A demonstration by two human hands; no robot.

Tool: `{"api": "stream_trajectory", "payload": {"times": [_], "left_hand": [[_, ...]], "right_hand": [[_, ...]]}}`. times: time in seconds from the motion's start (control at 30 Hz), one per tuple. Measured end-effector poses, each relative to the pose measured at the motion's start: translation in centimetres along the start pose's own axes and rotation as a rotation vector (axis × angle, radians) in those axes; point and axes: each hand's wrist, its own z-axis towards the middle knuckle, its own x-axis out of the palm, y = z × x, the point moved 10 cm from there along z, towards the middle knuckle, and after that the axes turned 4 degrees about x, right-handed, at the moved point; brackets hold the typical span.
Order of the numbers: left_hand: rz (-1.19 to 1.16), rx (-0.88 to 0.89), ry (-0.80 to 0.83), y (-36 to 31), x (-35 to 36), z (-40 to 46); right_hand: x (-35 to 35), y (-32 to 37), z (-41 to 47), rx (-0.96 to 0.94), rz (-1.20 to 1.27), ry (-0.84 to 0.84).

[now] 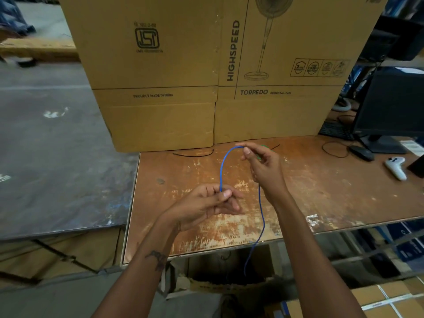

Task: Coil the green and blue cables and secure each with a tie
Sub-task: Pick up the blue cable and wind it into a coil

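Above the table [321,191], the blue cable [222,171] is arched between the left hand [213,203] and right hand [261,166], both pinched on it; its tail hangs over the edge. Loops should be kept even. Green cable [266,146] barely shows behind the right hand.

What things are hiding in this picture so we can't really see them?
Head view:
- Green cable: only a sliver shows; the right hand covers the rest.
- Blue cable: its start is hidden inside the left hand; its tail drops below the table edge into shadow.
- Black ties: too thin to see their ends.
- Small print on the cardboard box: blurred.
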Motion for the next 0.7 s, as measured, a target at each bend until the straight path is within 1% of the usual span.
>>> {"api": "stream_trajectory", "payload": {"times": [0.1,0.23,0.43,0.5,0.6,0.7], "left_hand": [[0.072,0.043,-0.053,-0.8,0.1,0.2],[0.227,0.050,-0.132,-1.5,-1.2,0.0],[0.165,0.045,-0.134,-1.3,-1.8,-0.3],[0.173,0.029,-0.134,-1.0,-1.9,0.0],[0.174,0.018,-0.122,-0.4,-1.9,0.8],[0.118,0.014,-0.123,0.2,-1.6,1.5]], "right_hand": [[1.1,-0.2,0.5,-0.042,-0.135,0.054],[0.3,-1.2,0.6,-0.045,-0.184,0.030],[-0.6,-1.2,0.9,-0.097,-0.277,0.010],[-0.4,-0.7,0.9,-0.137,-0.291,0.032],[0.1,-0.1,0.6,-0.154,-0.231,0.100],[0.3,-0.4,0.7,-0.105,-0.148,0.100]]}}
